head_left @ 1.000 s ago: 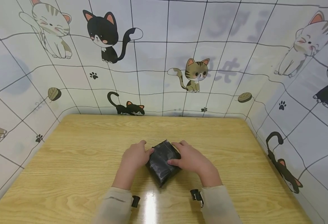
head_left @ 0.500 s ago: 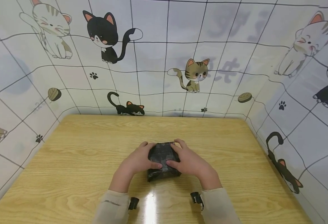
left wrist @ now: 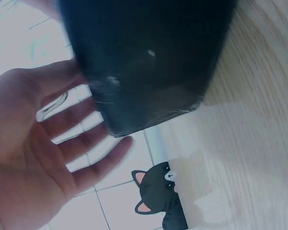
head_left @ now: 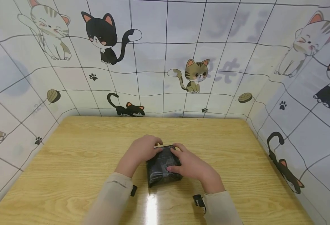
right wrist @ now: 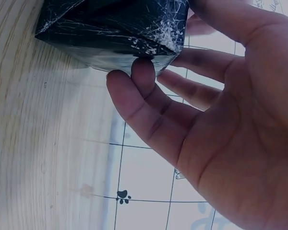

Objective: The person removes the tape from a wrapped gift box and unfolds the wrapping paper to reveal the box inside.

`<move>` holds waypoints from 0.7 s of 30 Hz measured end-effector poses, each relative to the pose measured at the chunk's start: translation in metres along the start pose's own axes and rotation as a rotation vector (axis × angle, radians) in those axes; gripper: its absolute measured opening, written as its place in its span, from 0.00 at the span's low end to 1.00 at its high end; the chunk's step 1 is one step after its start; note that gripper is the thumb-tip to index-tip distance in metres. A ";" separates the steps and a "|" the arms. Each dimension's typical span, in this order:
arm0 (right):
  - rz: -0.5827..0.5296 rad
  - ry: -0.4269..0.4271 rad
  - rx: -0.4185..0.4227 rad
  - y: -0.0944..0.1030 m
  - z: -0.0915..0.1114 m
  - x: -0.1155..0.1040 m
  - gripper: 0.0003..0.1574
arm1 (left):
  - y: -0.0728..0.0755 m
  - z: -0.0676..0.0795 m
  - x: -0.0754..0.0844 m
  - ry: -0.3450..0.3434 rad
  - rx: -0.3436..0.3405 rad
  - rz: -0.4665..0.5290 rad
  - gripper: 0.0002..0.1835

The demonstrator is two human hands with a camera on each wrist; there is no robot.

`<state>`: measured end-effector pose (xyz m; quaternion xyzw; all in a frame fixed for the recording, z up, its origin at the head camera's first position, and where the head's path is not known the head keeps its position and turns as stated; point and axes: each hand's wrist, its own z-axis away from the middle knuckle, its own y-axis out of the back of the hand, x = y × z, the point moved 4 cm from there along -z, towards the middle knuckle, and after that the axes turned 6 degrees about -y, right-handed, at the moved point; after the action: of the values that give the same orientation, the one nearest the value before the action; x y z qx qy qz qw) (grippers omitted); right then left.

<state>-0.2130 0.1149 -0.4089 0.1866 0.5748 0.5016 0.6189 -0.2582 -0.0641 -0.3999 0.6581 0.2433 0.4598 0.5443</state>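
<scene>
A black, squarish package wrapped in shiny plastic and tape (head_left: 158, 168) lies in the middle of the table in the head view, one corner pointing toward me. My right hand (head_left: 191, 164) grips its right side, thumb on top and fingers at the far edge; the right wrist view shows fingertips (right wrist: 122, 84) against its scuffed side. At the far left corner is my left hand (head_left: 143, 150), its thumb at the package's edge. Loosely extended fingers (left wrist: 105, 163) with gaps between them show in the left wrist view, partly hidden by the package.
The wooden table (head_left: 97, 140) ends at a back wall (head_left: 153, 62) covered in a cat-patterned sheet, with similar sides left and right. A small black device (head_left: 198, 200) sits at the right sleeve, another (head_left: 134, 190) at the left.
The package has turned from a diamond stance to nearly square-on. My left hand, which held its left side half a second ago, has slid to the far left corner; the right hand stays at its side.
</scene>
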 end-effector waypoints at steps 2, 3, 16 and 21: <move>0.002 -0.001 0.000 0.000 -0.001 0.001 0.52 | -0.001 -0.007 0.001 -0.042 0.005 -0.029 0.11; 0.002 -0.003 -0.002 0.000 -0.001 0.001 0.52 | -0.002 -0.010 0.002 -0.059 0.004 -0.042 0.10; 0.022 -0.022 -0.004 -0.001 0.000 -0.004 0.51 | -0.002 -0.022 0.017 -0.242 -0.021 -0.381 0.11; 0.023 -0.016 0.001 -0.002 0.000 -0.004 0.51 | -0.001 -0.018 0.022 -0.263 -0.049 -0.454 0.09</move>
<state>-0.2120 0.1106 -0.4083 0.1976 0.5681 0.5067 0.6176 -0.2639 -0.0367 -0.3935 0.6272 0.3008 0.2423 0.6763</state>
